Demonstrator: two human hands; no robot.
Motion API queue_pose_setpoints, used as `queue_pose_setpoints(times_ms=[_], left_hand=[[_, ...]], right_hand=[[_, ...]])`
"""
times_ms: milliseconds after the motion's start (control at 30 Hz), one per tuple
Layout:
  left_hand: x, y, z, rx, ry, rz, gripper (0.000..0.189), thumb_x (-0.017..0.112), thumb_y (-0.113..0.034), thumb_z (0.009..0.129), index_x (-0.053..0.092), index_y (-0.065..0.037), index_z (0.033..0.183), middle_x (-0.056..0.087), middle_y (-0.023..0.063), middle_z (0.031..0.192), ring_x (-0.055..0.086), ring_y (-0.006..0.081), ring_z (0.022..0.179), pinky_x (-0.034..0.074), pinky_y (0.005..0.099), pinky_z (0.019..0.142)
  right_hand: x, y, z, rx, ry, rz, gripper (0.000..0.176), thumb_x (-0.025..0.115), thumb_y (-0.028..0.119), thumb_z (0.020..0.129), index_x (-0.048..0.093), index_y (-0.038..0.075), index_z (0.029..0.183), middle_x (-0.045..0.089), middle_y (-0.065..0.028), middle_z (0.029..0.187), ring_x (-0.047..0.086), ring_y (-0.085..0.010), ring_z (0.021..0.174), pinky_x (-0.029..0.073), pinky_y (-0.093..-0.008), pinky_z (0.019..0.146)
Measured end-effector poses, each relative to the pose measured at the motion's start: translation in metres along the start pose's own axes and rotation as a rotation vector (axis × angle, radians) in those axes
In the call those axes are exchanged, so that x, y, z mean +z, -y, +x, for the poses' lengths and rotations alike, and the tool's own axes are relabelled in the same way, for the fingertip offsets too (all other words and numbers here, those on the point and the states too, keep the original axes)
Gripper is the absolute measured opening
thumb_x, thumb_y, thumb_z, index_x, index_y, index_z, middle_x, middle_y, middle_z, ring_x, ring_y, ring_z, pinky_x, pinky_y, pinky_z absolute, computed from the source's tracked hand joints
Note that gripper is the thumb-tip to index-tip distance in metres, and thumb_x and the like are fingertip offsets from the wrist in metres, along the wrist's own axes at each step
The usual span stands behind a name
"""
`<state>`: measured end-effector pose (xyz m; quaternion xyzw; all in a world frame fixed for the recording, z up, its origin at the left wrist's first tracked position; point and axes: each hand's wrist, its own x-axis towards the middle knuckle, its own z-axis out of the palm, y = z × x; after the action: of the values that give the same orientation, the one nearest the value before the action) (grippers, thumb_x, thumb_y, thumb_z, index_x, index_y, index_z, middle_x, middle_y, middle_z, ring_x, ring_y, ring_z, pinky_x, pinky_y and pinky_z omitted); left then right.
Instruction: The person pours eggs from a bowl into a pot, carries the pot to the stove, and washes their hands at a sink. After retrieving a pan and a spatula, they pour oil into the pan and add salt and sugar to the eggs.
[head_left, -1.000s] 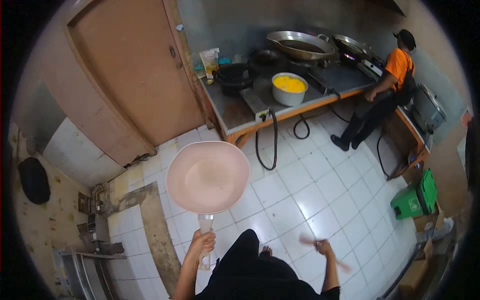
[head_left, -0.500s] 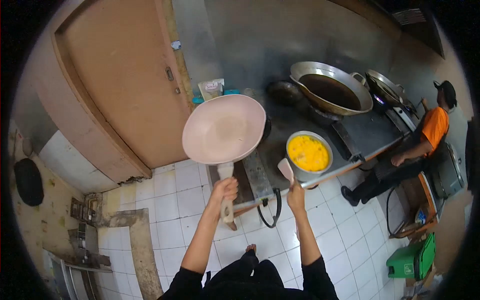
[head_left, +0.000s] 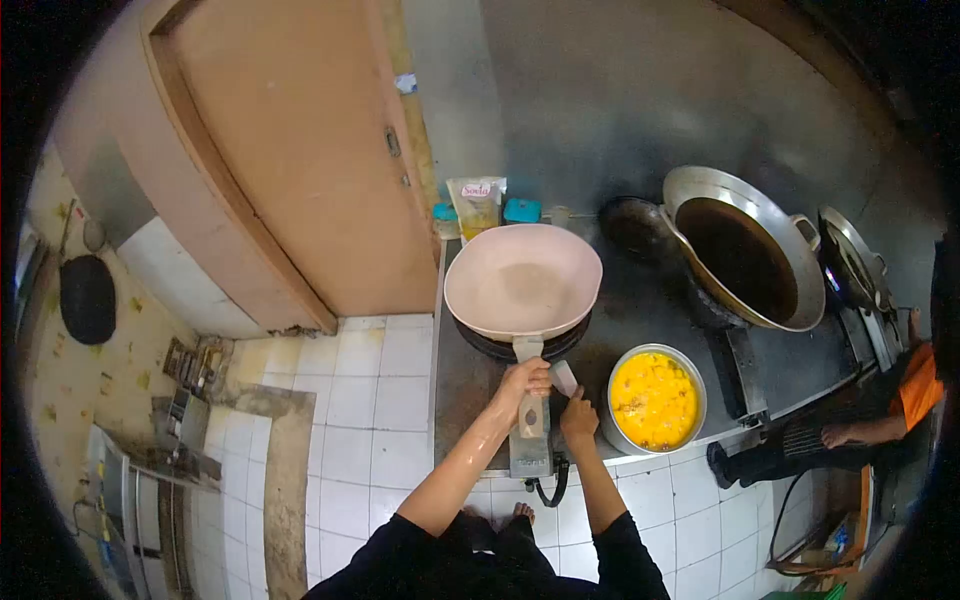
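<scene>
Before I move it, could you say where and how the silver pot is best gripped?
Probably grip the silver pot by opposite walls under its rim, coming from left and right: it is round and upright, no handle shows, and that should keep the yellow mixture level.

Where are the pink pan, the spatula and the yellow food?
Pink pan (head_left: 527, 283): head view, on its inside bottom.
Spatula (head_left: 563, 378): head view, on its flat blade.
Yellow food (head_left: 655, 398): head view, middle of its top.
</scene>
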<state>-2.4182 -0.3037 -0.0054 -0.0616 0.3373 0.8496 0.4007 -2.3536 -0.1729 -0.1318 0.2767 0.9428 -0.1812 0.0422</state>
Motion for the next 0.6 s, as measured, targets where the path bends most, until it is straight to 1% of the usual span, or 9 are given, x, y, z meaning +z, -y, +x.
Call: queue_pose_setpoints(times_ms=[67, 133, 233, 367, 433, 467, 533, 567, 600], left_hand=[[0.004, 0.004, -0.007, -0.013, -0.027, -0.021, 0.023, 0.054, -0.013, 0.084, 0.041, -0.014, 0.065, 0.031, -0.0073, 0.054, 0.031, 0.0033, 0.043, 0.027, 0.0199, 0.041], [0.004, 0.005, -0.010, -0.041, 0.002, -0.049, 0.021, 0.054, -0.014, 0.085, 0.041, -0.014, 0.070, 0.034, -0.0064, 0.056, 0.033, 0.0040, 0.046, 0.029, 0.0212, 0.043], [0.019, 0.004, -0.022, -0.015, -0.118, 0.023, 0.018, 0.056, -0.014, 0.086, 0.043, -0.013, 0.073, 0.035, -0.0072, 0.055, 0.034, 0.0037, 0.044, 0.032, 0.0212, 0.043], [0.017, 0.003, -0.025, -0.084, -0.146, -0.014, 0.019, 0.059, -0.017, 0.087, 0.045, -0.010, 0.076, 0.038, -0.0056, 0.058, 0.037, 0.0060, 0.046, 0.037, 0.0255, 0.047], [0.017, -0.005, -0.028, -0.155, -0.130, -0.086, 0.017, 0.059, -0.017, 0.087, 0.045, -0.010, 0.081, 0.039, -0.0044, 0.060, 0.038, 0.0067, 0.047, 0.040, 0.0274, 0.050], [0.018, -0.009, -0.032, -0.164, -0.148, -0.018, 0.018, 0.060, -0.018, 0.087, 0.044, -0.010, 0.086, 0.039, -0.0036, 0.061, 0.040, 0.0068, 0.048, 0.045, 0.0302, 0.053], [0.001, -0.009, -0.030, -0.229, 0.024, -0.053, 0.018, 0.056, -0.020, 0.090, 0.043, -0.008, 0.091, 0.041, -0.0018, 0.065, 0.045, 0.0092, 0.055, 0.054, 0.0373, 0.066], [-0.004, -0.011, -0.033, -0.240, 0.123, -0.092, 0.018, 0.055, -0.020, 0.091, 0.042, -0.007, 0.093, 0.043, -0.0005, 0.069, 0.048, 0.0104, 0.060, 0.056, 0.0392, 0.071], [-0.009, -0.010, -0.031, -0.239, 0.106, -0.007, 0.020, 0.053, -0.017, 0.092, 0.039, -0.006, 0.101, 0.045, 0.0027, 0.081, 0.052, 0.0130, 0.073, 0.055, 0.0397, 0.080]], right_hand=[[0.004, 0.000, 0.009, -0.033, -0.064, -0.061, 0.055, 0.059, 0.014, 0.078, 0.037, 0.000, 0.127, 0.062, -0.0207, 0.098, 0.065, -0.0362, 0.084, 0.054, -0.0426, 0.071], [0.003, 0.003, 0.009, 0.060, -0.022, -0.055, 0.051, 0.049, 0.013, 0.086, 0.033, 0.002, 0.132, 0.060, -0.0191, 0.103, 0.065, -0.0318, 0.084, 0.053, -0.0435, 0.070], [0.013, 0.000, 0.002, 0.075, -0.114, -0.074, 0.051, 0.051, 0.016, 0.085, 0.034, 0.001, 0.131, 0.059, -0.0184, 0.107, 0.065, -0.0322, 0.083, 0.053, -0.0438, 0.068], [-0.005, 0.006, -0.005, 0.125, -0.034, -0.098, 0.052, 0.051, 0.016, 0.084, 0.035, 0.001, 0.131, 0.056, -0.0202, 0.112, 0.064, -0.0329, 0.087, 0.053, -0.0429, 0.069], [-0.001, 0.000, -0.011, 0.078, -0.215, -0.131, 0.049, 0.049, 0.013, 0.083, 0.039, 0.002, 0.130, 0.055, -0.0227, 0.114, 0.060, -0.0363, 0.097, 0.053, -0.0415, 0.074], [-0.002, -0.008, -0.017, 0.032, -0.226, -0.131, 0.047, 0.049, 0.010, 0.081, 0.043, 0.002, 0.127, 0.054, -0.0239, 0.113, 0.057, -0.0383, 0.099, 0.051, -0.0415, 0.078], [-0.037, 0.014, -0.035, -0.110, -0.351, -0.022, 0.039, 0.051, 0.005, 0.076, 0.054, 0.000, 0.115, 0.053, -0.0271, 0.112, 0.053, -0.0434, 0.101, 0.045, -0.0433, 0.086], [-0.058, 0.035, -0.051, 0.076, -0.308, 0.233, 0.037, 0.053, 0.004, 0.074, 0.058, -0.001, 0.110, 0.053, -0.0284, 0.109, 0.052, -0.0442, 0.100, 0.044, -0.0446, 0.086], [-0.070, 0.048, -0.066, 0.118, -0.285, 0.278, 0.034, 0.053, 0.007, 0.078, 0.058, -0.001, 0.110, 0.056, -0.0265, 0.106, 0.054, -0.0404, 0.097, 0.045, -0.0431, 0.084]])
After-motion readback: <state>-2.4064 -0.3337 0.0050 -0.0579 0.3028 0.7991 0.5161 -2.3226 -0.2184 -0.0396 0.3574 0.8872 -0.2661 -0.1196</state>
